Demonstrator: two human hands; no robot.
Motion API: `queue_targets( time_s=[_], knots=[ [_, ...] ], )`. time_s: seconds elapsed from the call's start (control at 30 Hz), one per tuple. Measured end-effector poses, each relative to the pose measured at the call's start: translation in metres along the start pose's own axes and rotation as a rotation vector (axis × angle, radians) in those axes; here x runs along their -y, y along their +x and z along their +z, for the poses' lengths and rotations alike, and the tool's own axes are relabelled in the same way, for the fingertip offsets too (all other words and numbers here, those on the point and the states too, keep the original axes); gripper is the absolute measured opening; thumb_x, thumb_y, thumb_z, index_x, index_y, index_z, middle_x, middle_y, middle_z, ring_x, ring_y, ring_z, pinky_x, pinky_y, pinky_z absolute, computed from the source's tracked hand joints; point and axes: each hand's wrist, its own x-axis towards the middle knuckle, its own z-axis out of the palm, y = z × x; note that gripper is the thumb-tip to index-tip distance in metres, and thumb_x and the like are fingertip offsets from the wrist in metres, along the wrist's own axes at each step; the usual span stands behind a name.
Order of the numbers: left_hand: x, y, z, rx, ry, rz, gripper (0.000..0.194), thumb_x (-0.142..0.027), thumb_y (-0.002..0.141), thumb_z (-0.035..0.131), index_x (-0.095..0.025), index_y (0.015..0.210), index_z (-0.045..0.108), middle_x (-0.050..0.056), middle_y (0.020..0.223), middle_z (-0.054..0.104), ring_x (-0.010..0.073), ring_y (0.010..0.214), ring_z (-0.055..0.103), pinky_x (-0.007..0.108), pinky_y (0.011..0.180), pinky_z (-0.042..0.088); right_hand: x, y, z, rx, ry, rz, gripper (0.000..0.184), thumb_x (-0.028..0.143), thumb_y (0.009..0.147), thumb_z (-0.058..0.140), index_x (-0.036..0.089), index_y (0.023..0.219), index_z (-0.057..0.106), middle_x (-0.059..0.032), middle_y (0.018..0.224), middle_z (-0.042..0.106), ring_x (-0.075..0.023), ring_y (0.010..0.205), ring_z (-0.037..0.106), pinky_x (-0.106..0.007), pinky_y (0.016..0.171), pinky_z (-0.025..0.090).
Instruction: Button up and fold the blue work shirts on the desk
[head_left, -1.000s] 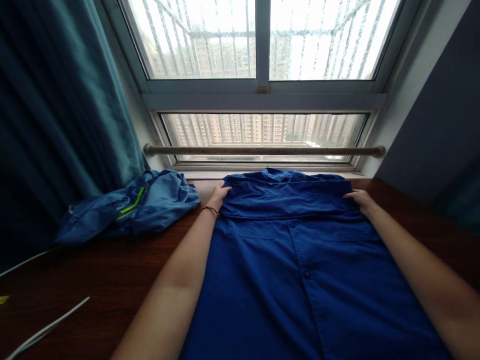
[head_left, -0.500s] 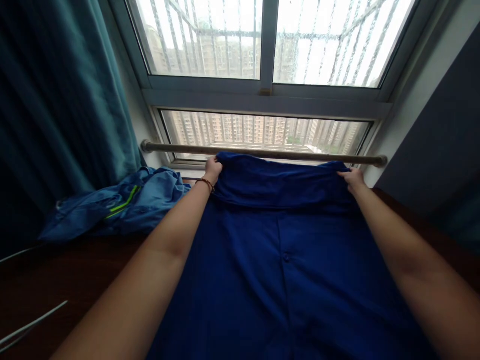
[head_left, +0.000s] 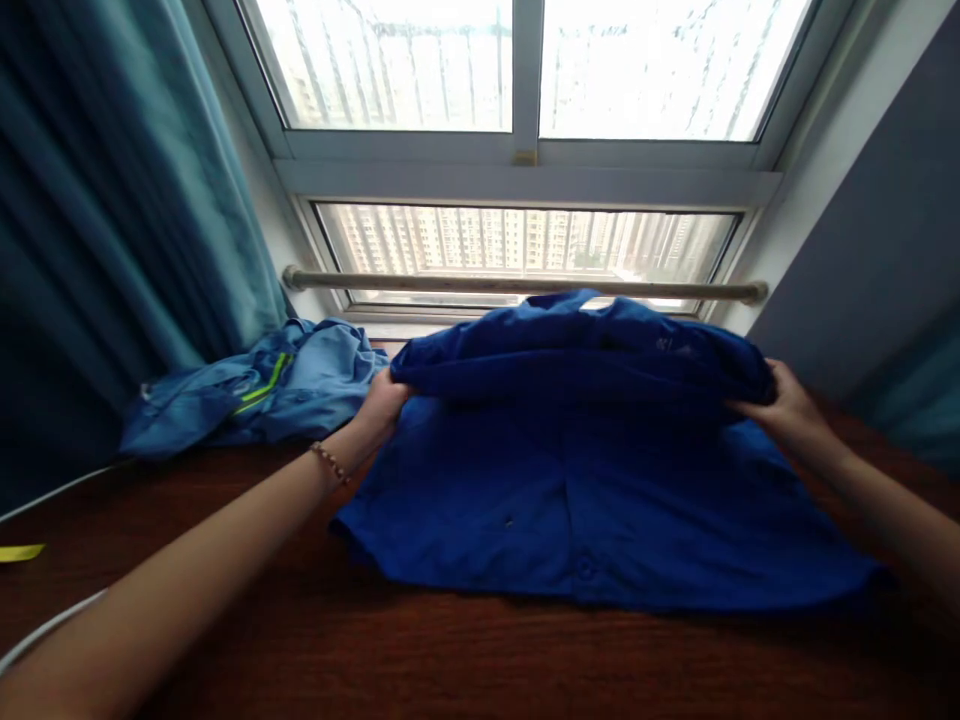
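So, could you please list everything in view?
shirt: 1, blue, centre
crumpled garment: 1, blue, left
curtain: 1, teal, left
window: 1, grey, back
rail: 1, beige, before window
buildings: several, beige, outside
wall: 1, grey, right
teal patch: 1, unclear, right edge
wooden surface: 1, brown, below
cable: 2 stretches, white, left
strip: 1, yellow, left
bracelet: 1, brown, left wrist
left grip: 1, bare, holding shirt
right grip: 1, bare, holding shirt
forearms: 2, bare, either side

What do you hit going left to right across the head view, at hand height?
Teal curtain → crumpled blue garment with a yellow-green stripe → left hand → blue buttoned shirt → right hand.
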Motion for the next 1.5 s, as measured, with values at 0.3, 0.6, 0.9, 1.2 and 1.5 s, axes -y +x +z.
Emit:
queue_targets(
  time_s=[0.3, 0.6, 0.9, 1.2, 1.5],
  knots=[
    [0.010, -0.071, -0.037, 0.391, 0.220, 0.032, 0.081, -0.023, 0.046, 0.070, -0.016, 0.122, 0.044, 0.009, 0.116, 0.055, 0.0277, 0.104, 0.052, 0.038, 0.094, 0.040, 0.002, -0.089, 0.008, 0.317, -0.375, -0.364, 0.082, 0.034, 0.072, 0.057, 0.032, 0.138, 0.009, -0.0028, 0.118, 0.050, -0.0246, 0.098, 0.055, -0.037, 0.091, 0.043],
    [-0.001, -0.076, -0.041, 0.175, 0.112, 0.128, 0.024, -0.028, 0.057, 0.070, -0.014, 0.076, 0.065, 0.000, 0.071, 0.063, 0.0158, 0.065, 0.056, 0.028, 0.067, 0.048, 0.012, -0.087, -0.004, 0.219, -0.275, -0.239, 0.039, 0.038, 0.068, 0.063, 0.028, 0.105, 0.059, -0.0004, 0.099, 0.063, -0.0258, 0.091, 0.058, -0.037, 0.088, 0.043],
    [-0.029, -0.067, -0.071, 0.542, -0.087, -0.227, 0.037, -0.051, 0.060, 0.060, -0.015, 0.063, 0.064, 0.007, 0.061, 0.062, 0.0205, 0.058, 0.058, 0.032, 0.055, 0.049, -0.001, -0.064, -0.053, 0.777, -0.054, 0.326, 0.047, 0.030, 0.040, 0.082, 0.024, 0.086, 0.070, -0.0080, 0.093, 0.066, -0.0315, 0.087, 0.059, -0.042, 0.083, 0.048],
    [-0.056, -0.098, -0.041, 1.035, 0.461, -0.071, 0.038, -0.048, 0.071, 0.056, -0.015, 0.086, 0.066, 0.005, 0.083, 0.065, 0.0180, 0.076, 0.058, 0.025, 0.069, 0.045, 0.031, -0.074, -0.049, 1.071, -0.010, 0.176, 0.060, 0.042, 0.057, 0.074, 0.026, 0.112, 0.058, -0.0080, 0.117, 0.055, -0.0298, 0.110, 0.047, -0.036, 0.093, 0.040],
    [-0.067, -0.110, -0.040, 1.290, 0.497, -0.091, 0.028, -0.040, 0.071, 0.059, -0.013, 0.076, 0.062, 0.001, 0.070, 0.058, 0.0125, 0.064, 0.051, 0.020, 0.057, 0.040, 0.040, -0.084, -0.030, 1.093, -0.164, 0.177, 0.041, 0.036, 0.066, 0.070, 0.021, 0.103, 0.060, -0.0051, 0.102, 0.060, -0.0237, 0.098, 0.052, -0.027, 0.081, 0.043]
  ],
)
